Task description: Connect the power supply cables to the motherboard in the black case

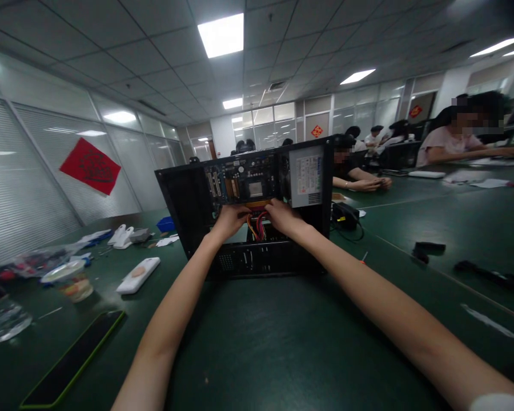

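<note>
With both hands, left (229,220) and right (282,216), pinching the wires (257,226) in the case (197,200), best press the plug squarely, not yanking.

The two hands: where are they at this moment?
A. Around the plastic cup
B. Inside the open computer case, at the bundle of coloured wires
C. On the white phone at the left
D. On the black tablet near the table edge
B: the left hand and the right hand reach into the open computer case, on either side of the coloured wires, below the circuit board.
</note>
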`<state>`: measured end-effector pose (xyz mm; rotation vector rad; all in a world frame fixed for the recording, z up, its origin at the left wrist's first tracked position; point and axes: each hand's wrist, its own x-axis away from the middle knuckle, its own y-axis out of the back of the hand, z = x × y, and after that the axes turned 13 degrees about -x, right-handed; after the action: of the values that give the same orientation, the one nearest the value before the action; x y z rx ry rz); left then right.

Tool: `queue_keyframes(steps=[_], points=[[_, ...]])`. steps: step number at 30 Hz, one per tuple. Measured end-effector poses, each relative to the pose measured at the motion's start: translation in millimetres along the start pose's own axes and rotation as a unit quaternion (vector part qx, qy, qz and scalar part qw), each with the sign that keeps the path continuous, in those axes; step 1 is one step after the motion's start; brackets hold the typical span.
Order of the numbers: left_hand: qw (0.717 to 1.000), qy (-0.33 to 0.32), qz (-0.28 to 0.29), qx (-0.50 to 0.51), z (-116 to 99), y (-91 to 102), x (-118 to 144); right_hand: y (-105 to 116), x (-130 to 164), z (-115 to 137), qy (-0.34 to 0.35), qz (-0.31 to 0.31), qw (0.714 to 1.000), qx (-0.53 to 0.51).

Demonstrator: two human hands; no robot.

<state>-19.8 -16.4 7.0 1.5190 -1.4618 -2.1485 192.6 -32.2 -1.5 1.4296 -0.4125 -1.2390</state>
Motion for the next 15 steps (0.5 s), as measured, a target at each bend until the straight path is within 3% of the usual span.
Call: queue_keyframes(steps=[4,7,10,15], points=[[0.995,0.014,0.099,-0.024,14.4,-14.1,-7.5,-3.8,2.2,-2.3,-0.021,0.016,1.000,0.005],[0.988,-0.023,0.150,-0.030,23.6,-23.6,-14.5,-5.8,3.9,0.5,-0.019,0.029,0.999,0.007],[0.987,-0.052,0.145,-0.051,29.5,-31.9,-18.7,-5.8,5.6,2.4,-0.015,0.032,0.999,0.010],[0.990,-0.031,0.129,-0.043,30.9,-40.1,-16.6,-4.3,8.1,2.9,-0.012,0.041,0.999,0.015]])
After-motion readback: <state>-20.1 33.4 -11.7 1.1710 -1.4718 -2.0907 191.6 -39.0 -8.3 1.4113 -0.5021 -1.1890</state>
